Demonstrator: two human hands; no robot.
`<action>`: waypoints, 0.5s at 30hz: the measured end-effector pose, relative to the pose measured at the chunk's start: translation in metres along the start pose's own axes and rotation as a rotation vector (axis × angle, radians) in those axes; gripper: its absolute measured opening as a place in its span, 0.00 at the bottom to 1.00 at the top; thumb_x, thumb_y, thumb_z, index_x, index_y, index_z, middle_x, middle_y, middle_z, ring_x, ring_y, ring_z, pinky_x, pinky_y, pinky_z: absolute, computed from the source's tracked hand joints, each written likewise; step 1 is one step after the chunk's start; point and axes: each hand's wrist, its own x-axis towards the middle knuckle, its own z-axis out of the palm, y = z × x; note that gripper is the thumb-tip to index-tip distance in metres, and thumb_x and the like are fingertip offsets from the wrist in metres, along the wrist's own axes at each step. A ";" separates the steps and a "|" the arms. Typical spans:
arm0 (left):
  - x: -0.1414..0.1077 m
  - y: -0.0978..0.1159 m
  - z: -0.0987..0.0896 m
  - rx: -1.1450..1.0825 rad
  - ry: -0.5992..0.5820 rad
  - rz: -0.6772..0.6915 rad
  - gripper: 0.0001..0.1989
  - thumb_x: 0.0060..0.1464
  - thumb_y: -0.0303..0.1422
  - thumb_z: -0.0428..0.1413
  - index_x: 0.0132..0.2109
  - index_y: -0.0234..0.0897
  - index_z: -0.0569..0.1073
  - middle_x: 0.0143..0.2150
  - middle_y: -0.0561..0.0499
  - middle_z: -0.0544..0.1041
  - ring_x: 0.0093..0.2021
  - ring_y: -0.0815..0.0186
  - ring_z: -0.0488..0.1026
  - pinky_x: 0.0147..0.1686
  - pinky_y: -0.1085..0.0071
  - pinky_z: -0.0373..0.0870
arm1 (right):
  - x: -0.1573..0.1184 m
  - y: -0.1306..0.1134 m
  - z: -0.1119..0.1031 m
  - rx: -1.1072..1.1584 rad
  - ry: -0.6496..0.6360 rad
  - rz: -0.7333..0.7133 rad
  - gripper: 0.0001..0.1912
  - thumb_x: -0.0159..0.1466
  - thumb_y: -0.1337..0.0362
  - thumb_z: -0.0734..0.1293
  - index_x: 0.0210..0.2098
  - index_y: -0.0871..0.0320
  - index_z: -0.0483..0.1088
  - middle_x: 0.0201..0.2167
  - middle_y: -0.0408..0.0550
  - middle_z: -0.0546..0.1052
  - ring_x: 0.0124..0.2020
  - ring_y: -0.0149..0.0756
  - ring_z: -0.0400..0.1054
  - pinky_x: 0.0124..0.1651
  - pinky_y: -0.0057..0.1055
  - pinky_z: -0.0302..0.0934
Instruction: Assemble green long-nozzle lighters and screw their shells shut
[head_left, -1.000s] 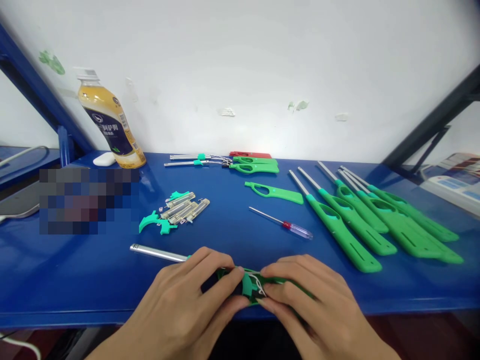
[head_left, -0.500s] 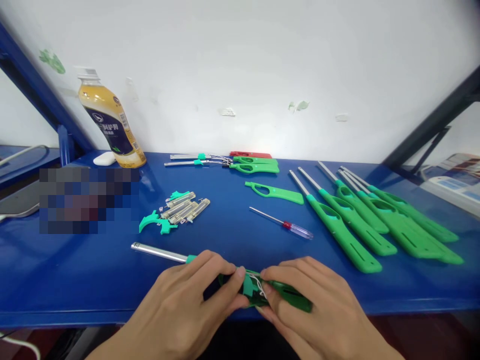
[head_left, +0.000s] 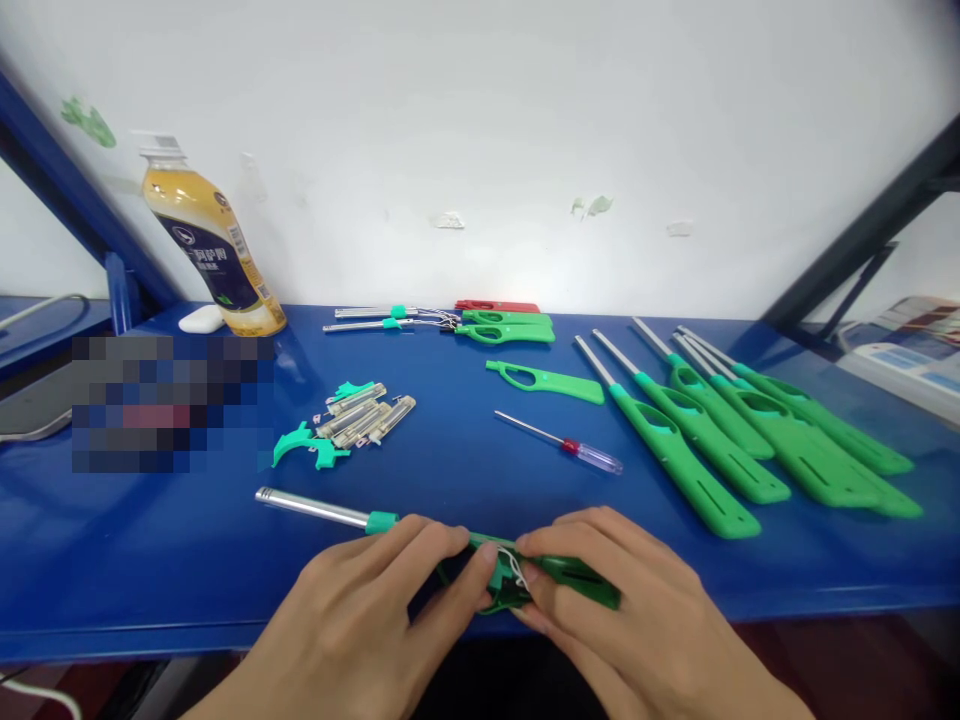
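Both hands hold one green long-nosed gas lighter (head_left: 581, 580) at the front edge of the blue table. Its metal tube (head_left: 311, 506) points left, and its handle lies open, showing a teal trigger piece and white wires (head_left: 513, 567). My left hand (head_left: 382, 600) grips the trigger end, thumb and fingers pinched on the housing. On the handle end, my right hand (head_left: 622, 590) is closed, with its thumb and index finger at the wires. Fingers cover much of the inside. Beyond them lies a screwdriver (head_left: 562, 443) with a clear and red handle.
Assembled green lighters (head_left: 690, 460) lie at right. Clear fuel tanks (head_left: 367, 415) and teal triggers (head_left: 307, 445) sit left of centre. A green handle half (head_left: 545, 381), wired tubes (head_left: 367, 324) and a red handle half (head_left: 495, 306) are farther back. A bottle (head_left: 214, 250) stands back left.
The left thumb and index finger have shifted slightly over the trigger area. Both hands still hold the lighter; the whole view has moved a little.
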 end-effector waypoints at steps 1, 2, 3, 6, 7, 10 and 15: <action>-0.001 0.000 0.000 0.009 0.006 0.006 0.20 0.81 0.25 0.42 0.56 0.37 0.80 0.44 0.50 0.85 0.38 0.67 0.84 0.34 0.72 0.76 | 0.000 0.000 0.000 0.017 0.002 0.002 0.08 0.74 0.74 0.66 0.44 0.57 0.75 0.43 0.47 0.84 0.38 0.37 0.76 0.41 0.35 0.72; -0.001 0.000 0.000 0.011 0.008 0.007 0.20 0.80 0.25 0.43 0.56 0.37 0.80 0.43 0.50 0.85 0.37 0.67 0.84 0.33 0.72 0.76 | -0.001 0.000 0.000 0.030 0.000 0.006 0.07 0.75 0.74 0.66 0.44 0.57 0.74 0.43 0.48 0.84 0.38 0.37 0.76 0.41 0.35 0.72; -0.001 0.000 0.000 0.010 0.012 0.007 0.20 0.81 0.25 0.43 0.55 0.37 0.80 0.43 0.50 0.85 0.37 0.67 0.84 0.33 0.72 0.76 | -0.001 0.000 0.001 0.037 -0.002 0.012 0.06 0.75 0.73 0.67 0.44 0.58 0.74 0.44 0.48 0.84 0.38 0.37 0.76 0.41 0.35 0.73; 0.000 0.000 0.001 0.003 0.018 -0.001 0.20 0.81 0.26 0.42 0.56 0.37 0.79 0.44 0.50 0.85 0.38 0.67 0.84 0.34 0.72 0.76 | -0.003 0.000 0.001 0.060 0.002 0.037 0.05 0.76 0.71 0.68 0.43 0.58 0.75 0.44 0.48 0.84 0.39 0.37 0.76 0.43 0.36 0.74; 0.000 0.000 0.001 -0.002 0.015 -0.001 0.20 0.81 0.26 0.42 0.56 0.37 0.79 0.44 0.50 0.85 0.39 0.67 0.84 0.34 0.72 0.76 | -0.003 0.000 0.001 0.065 0.006 0.044 0.04 0.76 0.71 0.68 0.43 0.58 0.75 0.44 0.48 0.83 0.39 0.37 0.76 0.43 0.36 0.74; 0.002 -0.001 0.000 0.002 -0.024 0.011 0.20 0.81 0.26 0.41 0.57 0.37 0.78 0.44 0.50 0.84 0.40 0.66 0.84 0.33 0.72 0.75 | -0.002 0.001 0.001 0.065 0.028 0.038 0.05 0.76 0.70 0.68 0.43 0.58 0.77 0.42 0.47 0.84 0.39 0.37 0.76 0.43 0.36 0.75; -0.003 0.000 -0.002 0.039 -0.103 0.034 0.25 0.82 0.28 0.34 0.59 0.38 0.76 0.46 0.50 0.85 0.44 0.63 0.85 0.37 0.67 0.77 | 0.000 0.001 0.000 0.134 0.048 0.041 0.06 0.78 0.67 0.68 0.46 0.58 0.78 0.43 0.46 0.85 0.41 0.35 0.79 0.48 0.32 0.76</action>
